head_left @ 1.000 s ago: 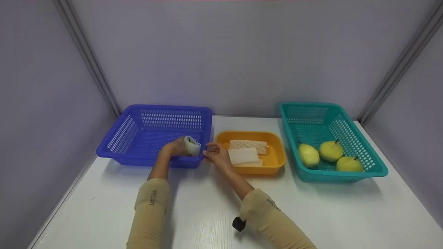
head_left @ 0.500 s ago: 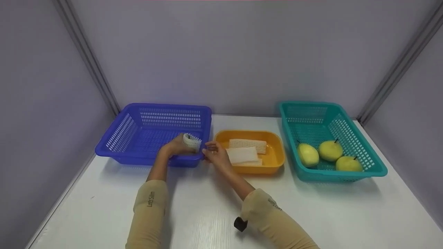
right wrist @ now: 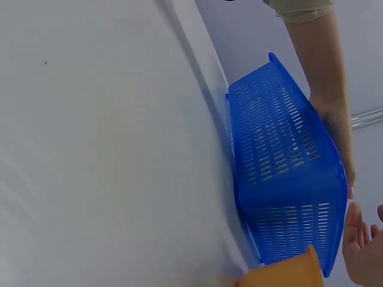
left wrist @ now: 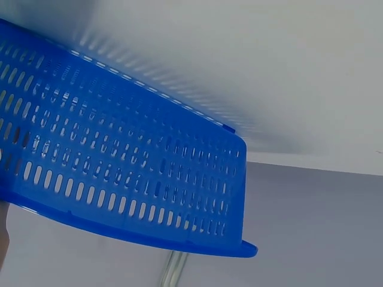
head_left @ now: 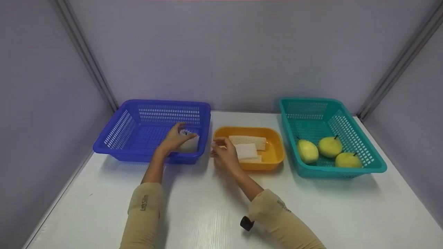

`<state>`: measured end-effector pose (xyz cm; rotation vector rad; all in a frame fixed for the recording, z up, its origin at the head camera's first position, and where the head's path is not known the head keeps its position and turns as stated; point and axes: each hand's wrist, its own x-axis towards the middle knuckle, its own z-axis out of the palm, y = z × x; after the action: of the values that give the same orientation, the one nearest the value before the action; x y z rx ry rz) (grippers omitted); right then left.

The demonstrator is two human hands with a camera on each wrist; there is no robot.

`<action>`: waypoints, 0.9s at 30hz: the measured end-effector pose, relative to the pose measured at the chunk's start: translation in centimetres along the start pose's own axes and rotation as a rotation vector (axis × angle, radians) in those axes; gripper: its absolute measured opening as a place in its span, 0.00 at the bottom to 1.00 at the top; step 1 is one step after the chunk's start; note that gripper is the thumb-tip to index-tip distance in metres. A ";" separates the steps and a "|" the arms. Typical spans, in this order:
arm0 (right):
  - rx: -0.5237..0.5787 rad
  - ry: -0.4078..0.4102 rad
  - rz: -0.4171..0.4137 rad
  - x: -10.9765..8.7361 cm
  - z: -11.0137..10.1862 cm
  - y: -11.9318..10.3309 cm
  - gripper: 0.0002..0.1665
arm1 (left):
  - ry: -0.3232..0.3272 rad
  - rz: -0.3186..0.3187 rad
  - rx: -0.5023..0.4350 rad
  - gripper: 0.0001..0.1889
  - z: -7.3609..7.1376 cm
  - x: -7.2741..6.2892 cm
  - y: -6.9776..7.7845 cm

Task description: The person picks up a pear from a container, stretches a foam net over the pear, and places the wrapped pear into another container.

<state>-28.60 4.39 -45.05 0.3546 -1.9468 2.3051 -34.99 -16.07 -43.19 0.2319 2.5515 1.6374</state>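
Observation:
In the head view, a pear in a white foam net sleeve (head_left: 189,145) sits in the near right corner of the blue basket (head_left: 152,152). My left hand (head_left: 172,140) is over it, thumb and fingers spread around its top; the far fingers are partly hidden. Loosely bent, my right hand (head_left: 225,154) hovers by the left rim of the orange tub (head_left: 275,152) and holds nothing that I can see. Folded white foam nets (head_left: 246,151) lie in the tub. The right wrist view shows the right hand (right wrist: 365,257) beside the basket's outer wall (right wrist: 269,131).
A green basket (head_left: 377,162) with three yellow pears (head_left: 330,147) stands at the right of the white table (head_left: 204,214). Grey walls (head_left: 242,55) rise behind and at both sides. Below the right sleeve is a small black object (head_left: 246,223).
My left hand has loosened from the netted pear and spread its fingers, leaving it low in the basket. My right hand has drawn away from the blue rim, to the right. The view has shifted slightly.

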 end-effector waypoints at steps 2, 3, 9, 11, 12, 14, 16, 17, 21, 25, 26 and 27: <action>0.007 0.001 -0.005 -0.1 -0.3 -0.4 0.12 | 0.025 0.027 0.003 0.39 -0.2 -0.1 0.0; 0.007 0.001 -0.009 -0.1 -0.5 -0.6 0.12 | 0.034 0.038 0.010 0.39 -0.3 -0.2 0.0; 0.019 -0.022 -0.068 -0.4 -2.4 -0.9 0.14 | 0.061 0.057 0.026 0.34 -0.5 -0.6 0.1; 0.023 -0.033 -0.093 -0.4 -3.4 -0.5 0.14 | 0.070 0.062 0.016 0.32 -0.4 -0.6 0.1; -0.002 -0.011 -0.062 -0.8 -3.5 -1.5 0.15 | 0.075 0.069 0.007 0.31 -0.4 -0.6 0.1; -0.012 -0.018 -0.071 0.5 -5.8 1.7 0.17 | 0.094 0.088 -0.009 0.30 -0.3 -0.6 0.0; -0.022 -0.007 -0.067 0.2 -6.7 1.2 0.18 | 0.119 0.107 -0.007 0.30 -0.3 -0.6 0.0; -0.028 -0.003 -0.067 0.2 -7.3 1.0 0.17 | 0.137 0.123 -0.010 0.29 -0.2 -0.6 0.0; -0.042 0.023 -0.053 -2.2 -7.7 -4.5 0.16 | 0.242 0.197 0.003 0.22 -0.1 -0.8 0.3; -0.044 0.018 -0.102 -1.8 -11.3 -3.5 0.17 | 0.347 0.287 0.011 0.16 0.6 -0.9 1.0; -0.034 0.007 -0.126 -1.5 -12.6 -2.8 0.16 | 0.368 0.312 0.014 0.15 0.9 -0.9 1.3; -0.034 0.012 -0.133 -1.5 -13.6 -2.6 0.17 | 0.384 0.339 0.008 0.14 1.3 -0.9 1.6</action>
<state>-28.08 18.27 -44.99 0.4514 -1.8934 2.1849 -33.79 -14.42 -42.30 0.4066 2.9312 1.9539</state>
